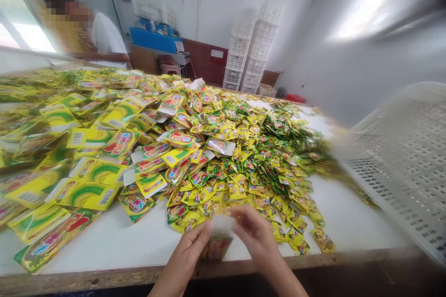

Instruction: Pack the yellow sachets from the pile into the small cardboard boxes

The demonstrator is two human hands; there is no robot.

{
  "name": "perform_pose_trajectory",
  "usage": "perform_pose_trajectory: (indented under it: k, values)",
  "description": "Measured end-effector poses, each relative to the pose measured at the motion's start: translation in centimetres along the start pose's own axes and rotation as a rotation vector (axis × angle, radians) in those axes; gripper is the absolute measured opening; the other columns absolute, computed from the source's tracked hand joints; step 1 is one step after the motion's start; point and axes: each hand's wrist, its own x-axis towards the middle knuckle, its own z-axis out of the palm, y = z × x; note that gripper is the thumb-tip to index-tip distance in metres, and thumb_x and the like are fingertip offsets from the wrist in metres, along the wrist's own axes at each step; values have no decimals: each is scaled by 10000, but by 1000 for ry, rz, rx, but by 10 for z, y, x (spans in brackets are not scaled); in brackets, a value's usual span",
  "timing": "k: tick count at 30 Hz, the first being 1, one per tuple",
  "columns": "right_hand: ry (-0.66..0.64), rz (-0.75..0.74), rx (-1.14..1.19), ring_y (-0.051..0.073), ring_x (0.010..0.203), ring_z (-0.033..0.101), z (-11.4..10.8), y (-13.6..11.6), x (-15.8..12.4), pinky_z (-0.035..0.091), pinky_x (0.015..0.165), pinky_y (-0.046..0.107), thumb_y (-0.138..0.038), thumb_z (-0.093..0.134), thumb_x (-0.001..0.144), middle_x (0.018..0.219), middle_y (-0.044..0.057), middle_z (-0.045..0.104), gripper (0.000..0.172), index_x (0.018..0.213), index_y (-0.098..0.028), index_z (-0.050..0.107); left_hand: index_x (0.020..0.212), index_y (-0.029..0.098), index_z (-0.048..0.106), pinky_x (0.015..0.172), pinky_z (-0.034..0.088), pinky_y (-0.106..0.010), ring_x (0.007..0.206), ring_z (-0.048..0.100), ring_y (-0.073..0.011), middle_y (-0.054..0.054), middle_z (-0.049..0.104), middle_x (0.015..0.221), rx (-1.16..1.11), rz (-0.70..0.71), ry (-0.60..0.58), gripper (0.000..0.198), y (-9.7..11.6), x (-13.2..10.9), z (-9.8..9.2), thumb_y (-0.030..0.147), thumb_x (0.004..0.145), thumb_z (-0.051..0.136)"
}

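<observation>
Low in the middle of the head view, a small printed carton is tilted over the table's front edge, its white end flap standing up. My left hand is closed round the carton's left side. Curled at the flap from the right is my right hand; its fingertips are blurred and appear to pinch the flap. Just beyond my hands lies a big heap of small yellow and green sachets. To the left, flat yellow, green and red cartons are piled up, several with white end flaps open.
A white plastic crate leans over the table's right side. The white tabletop ends in a worn wooden edge. Behind stand stacked white crates and a blue-topped table. Another person sits at the far left.
</observation>
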Motion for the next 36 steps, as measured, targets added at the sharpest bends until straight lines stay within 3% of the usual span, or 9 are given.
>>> perform_pose_trajectory:
  k: [3,5,10,19,22,28,31,34,36]
  values:
    - [-88,260,297,122,565,487,10,9,-5,377,496,223,-303,689,803,701,-3,593,143,908,-206,700,1196,219,680,1044,434,-431,1181,592,-282,-68,693,1229,-71,-83,-125,362,12,-4,0,344,866,597]
    - [-65,225,280,131,612,516,18,7,-3,409,550,235,-262,698,785,712,2,610,93,855,-204,719,1189,220,679,997,473,-424,1138,621,-285,-72,707,1199,-46,-81,-147,369,17,-4,-1,280,830,614]
    - [-19,-34,78,189,797,596,22,0,12,487,711,295,-339,657,858,803,44,673,170,935,-259,785,1050,255,754,1013,482,-381,1088,659,-266,-42,749,1122,208,119,119,274,7,5,-12,355,809,671]
    - [26,157,287,114,511,556,25,12,20,472,485,232,-374,806,715,662,-4,620,191,800,-208,764,1015,282,763,869,578,-325,959,711,-241,-34,768,1039,452,354,207,224,-5,14,-14,367,826,676]
    - [12,54,266,147,605,600,23,7,12,500,518,252,-369,795,733,761,25,650,158,779,-221,771,951,297,780,874,570,-322,933,713,-232,-34,774,978,609,566,150,156,-5,12,-18,275,831,683]
    - [-119,-100,8,198,893,644,-1,-3,-2,525,774,313,-353,721,827,965,65,684,133,872,-245,783,1222,375,651,977,514,-320,1136,630,-223,-38,656,1270,740,746,-55,445,-21,-1,-33,128,852,638]
    - [-239,-13,-131,189,802,667,-5,-4,28,535,685,287,-391,608,903,869,59,704,273,798,-189,759,1260,374,614,929,522,-316,1078,628,-211,-63,666,1166,733,688,-134,434,-21,-4,-24,135,904,553]
    - [-106,128,-459,156,589,631,17,-5,84,493,549,252,-343,522,944,695,20,675,254,943,-167,705,1328,368,563,867,528,-307,989,624,-203,-85,634,1076,803,571,-230,433,-15,-2,-10,184,950,459]
    - [-58,108,-540,185,772,664,41,-5,120,499,677,278,-346,597,900,877,46,703,205,1015,-193,669,1344,372,551,837,532,-296,944,630,-196,-83,625,1062,806,565,-257,438,-12,-3,-5,200,960,429]
